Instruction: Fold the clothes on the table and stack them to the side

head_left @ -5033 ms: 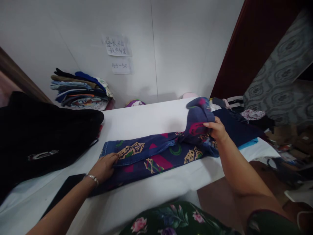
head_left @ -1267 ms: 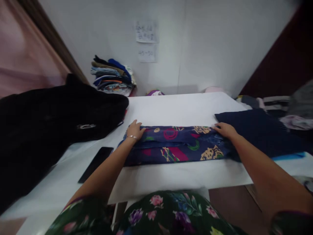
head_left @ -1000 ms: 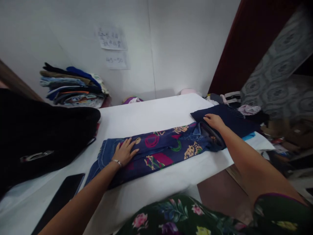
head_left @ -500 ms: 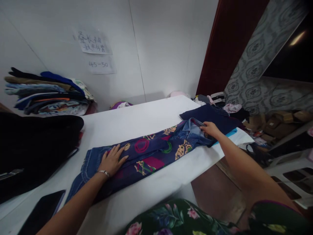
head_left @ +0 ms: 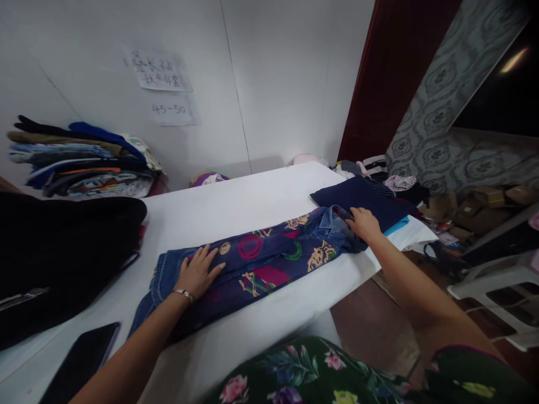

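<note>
A folded denim shirt with a colourful printed body lies lengthwise across the white table. Its collar points right and its plain denim edge lies at the left. My left hand, with a bracelet at the wrist, rests flat on the shirt's left part, fingers spread. At the collar end is my right hand, its fingers loosely stretched and apart from the thumb, at the collar's outer edge. Just behind that hand lies a dark navy garment.
A stack of folded clothes stands at the back left. In front of it is a large black item, with a dark phone-like slab nearer me. More clothes lie at the right end, beyond which are cardboard boxes and a white stool.
The shirt has shifted slightly right, with my left hand flat on it. My right hand has loosened from its pinch on the collar and moved slightly right.
</note>
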Tool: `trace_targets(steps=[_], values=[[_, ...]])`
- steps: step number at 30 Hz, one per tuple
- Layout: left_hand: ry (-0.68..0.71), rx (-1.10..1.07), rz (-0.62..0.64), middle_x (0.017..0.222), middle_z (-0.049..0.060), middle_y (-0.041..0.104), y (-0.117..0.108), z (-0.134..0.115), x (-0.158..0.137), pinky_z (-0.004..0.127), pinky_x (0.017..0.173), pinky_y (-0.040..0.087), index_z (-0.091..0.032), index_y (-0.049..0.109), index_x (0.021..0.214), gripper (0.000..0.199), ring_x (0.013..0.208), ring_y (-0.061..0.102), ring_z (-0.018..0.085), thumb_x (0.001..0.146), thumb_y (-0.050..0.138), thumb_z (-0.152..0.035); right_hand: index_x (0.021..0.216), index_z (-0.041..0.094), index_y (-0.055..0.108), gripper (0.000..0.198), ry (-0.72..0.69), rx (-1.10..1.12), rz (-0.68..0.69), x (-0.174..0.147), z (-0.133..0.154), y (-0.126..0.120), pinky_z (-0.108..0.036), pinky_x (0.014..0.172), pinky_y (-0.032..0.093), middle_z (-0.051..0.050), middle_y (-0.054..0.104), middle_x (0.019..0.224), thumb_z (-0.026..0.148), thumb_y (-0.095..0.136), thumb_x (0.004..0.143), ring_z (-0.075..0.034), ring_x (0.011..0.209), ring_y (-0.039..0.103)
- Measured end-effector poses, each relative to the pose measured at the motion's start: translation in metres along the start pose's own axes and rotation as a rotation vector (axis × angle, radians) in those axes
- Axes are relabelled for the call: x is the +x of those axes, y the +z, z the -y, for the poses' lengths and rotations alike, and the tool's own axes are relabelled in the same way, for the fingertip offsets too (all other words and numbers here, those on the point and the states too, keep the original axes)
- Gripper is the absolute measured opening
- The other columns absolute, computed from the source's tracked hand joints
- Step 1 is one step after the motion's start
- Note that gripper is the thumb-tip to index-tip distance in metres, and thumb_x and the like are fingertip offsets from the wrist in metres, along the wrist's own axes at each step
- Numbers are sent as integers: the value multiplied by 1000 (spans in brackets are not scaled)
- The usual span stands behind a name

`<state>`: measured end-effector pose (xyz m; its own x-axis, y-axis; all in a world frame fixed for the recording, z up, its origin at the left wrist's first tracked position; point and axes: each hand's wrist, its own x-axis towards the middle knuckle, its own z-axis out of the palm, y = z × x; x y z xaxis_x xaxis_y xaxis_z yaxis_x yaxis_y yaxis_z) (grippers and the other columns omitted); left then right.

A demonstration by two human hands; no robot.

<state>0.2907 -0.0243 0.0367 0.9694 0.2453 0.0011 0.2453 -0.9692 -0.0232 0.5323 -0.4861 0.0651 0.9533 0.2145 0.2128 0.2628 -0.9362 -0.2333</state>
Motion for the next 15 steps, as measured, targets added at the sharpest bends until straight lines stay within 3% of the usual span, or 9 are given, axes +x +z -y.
trace_targets(steps=[3, 6, 8, 11, 15], values=[[49, 4, -68, 151, 12, 29, -8, -7, -1, 55, 108, 23, -20, 39, 141, 58, 140, 24, 29, 90, 36, -47, 131, 18, 49, 46, -299, 83, -96, -10, 54, 4, -41, 105, 30, -13, 49, 136, 38, 40, 91, -27, 129, 39], [102, 42, -79, 152, 9, 29, -7, -9, -3, 56, 109, 20, -24, 37, 142, 58, 140, 23, 29, 89, 39, -49, 141, 16, 38, 58, -473, 118, 6, -17, 108, 25, -46, 111, 20, -13, 32, 149, 47, 36, 92, -28, 140, 20], [76, 62, -28, 152, 8, 30, -1, -4, -3, 56, 109, 19, -26, 36, 143, 58, 140, 24, 29, 89, 40, -48, 143, 14, 34, 66, -478, 85, 115, -20, 129, 43, -49, 112, 16, -15, 25, 152, 55, 35, 91, -30, 141, 15], [36, 59, 40, 152, 8, 29, 9, 6, -3, 56, 109, 20, -26, 34, 144, 59, 140, 25, 28, 90, 38, -48, 146, 16, 28, 73, -415, 47, 293, -25, 135, 67, -51, 111, 16, -14, 20, 154, 62, 30, 90, -30, 142, 15], [32, 37, 51, 153, 7, 27, 14, 11, -2, 56, 109, 19, -26, 31, 145, 61, 141, 22, 27, 90, 35, -51, 148, 19, 22, 75, -373, 48, 324, -30, 126, 79, -51, 111, 15, -12, 13, 156, 66, 25, 89, -27, 143, 10]])
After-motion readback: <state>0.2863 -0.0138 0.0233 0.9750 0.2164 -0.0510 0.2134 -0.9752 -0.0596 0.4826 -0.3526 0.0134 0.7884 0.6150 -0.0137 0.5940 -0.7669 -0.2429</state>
